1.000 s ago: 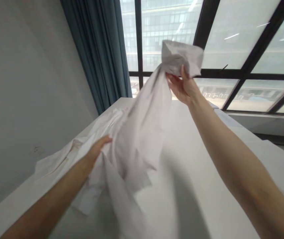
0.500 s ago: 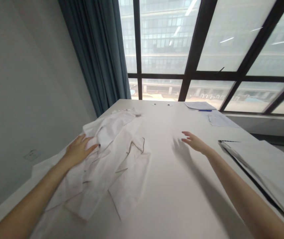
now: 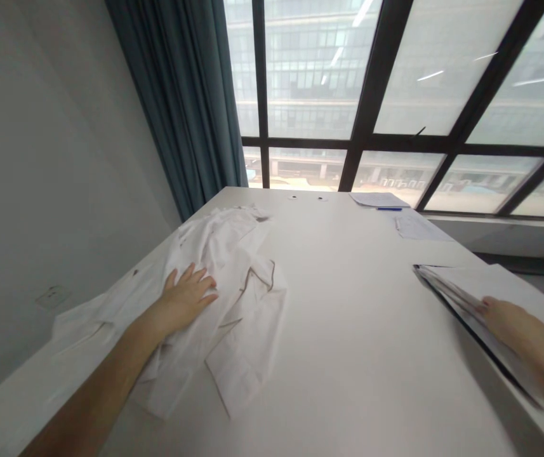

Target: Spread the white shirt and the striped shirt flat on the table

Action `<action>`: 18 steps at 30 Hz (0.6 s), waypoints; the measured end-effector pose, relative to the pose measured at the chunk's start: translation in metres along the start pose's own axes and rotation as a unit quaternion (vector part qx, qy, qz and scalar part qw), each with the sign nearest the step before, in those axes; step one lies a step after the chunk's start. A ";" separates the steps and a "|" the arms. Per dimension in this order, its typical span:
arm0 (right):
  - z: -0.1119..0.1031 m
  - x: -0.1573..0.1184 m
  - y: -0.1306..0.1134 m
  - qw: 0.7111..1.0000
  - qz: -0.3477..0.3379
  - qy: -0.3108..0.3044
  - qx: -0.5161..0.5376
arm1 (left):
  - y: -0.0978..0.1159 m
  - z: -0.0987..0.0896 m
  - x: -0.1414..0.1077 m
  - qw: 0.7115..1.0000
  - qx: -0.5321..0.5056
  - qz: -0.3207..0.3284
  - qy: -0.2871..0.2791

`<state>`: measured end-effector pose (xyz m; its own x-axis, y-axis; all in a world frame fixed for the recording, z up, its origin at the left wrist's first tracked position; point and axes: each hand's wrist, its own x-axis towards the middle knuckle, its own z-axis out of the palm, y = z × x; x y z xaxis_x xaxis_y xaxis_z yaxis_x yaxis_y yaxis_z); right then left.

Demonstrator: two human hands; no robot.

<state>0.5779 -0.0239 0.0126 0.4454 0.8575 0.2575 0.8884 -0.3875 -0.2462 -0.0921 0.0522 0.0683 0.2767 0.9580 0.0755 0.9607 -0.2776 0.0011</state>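
Slanting lengthwise from far left to near right on the table (image 3: 348,304), the white stack (image 3: 493,282) is touched at its left edge by the right hand (image 3: 522,330), whose closure cannot be told, while the rumpled white cloth (image 3: 224,244), well apart leftward, is partly covered by the spread, unclenched left hand (image 3: 181,304).

Right hand (image 3: 522,330) reached white stack (image 3: 500,282); left hand (image 3: 186,301) shifted rightward over clothing (image 3: 219,251)

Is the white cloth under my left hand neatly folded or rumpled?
Rumpled: the white cloth under your left hand lies in uneven creases, its edges pointing different ways.
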 end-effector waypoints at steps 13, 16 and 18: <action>-0.081 -0.053 -0.260 0.859 -0.169 -0.123 0.467 | 0.172 -0.066 0.007 0.892 -0.422 0.159 -0.035; -0.067 -0.072 -0.300 0.770 -0.194 -0.246 0.555 | 0.193 -0.065 0.006 0.859 -0.484 0.154 -0.067; -0.057 -0.079 -0.313 0.740 -0.207 -0.285 0.573 | 0.195 -0.062 0.007 0.873 -0.465 0.137 -0.059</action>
<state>0.2714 0.0104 0.1226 -0.2479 0.9527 0.1760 0.1134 0.2089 -0.9713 0.0960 0.0001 0.1309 0.5466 0.8319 0.0962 0.4397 -0.3828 0.8125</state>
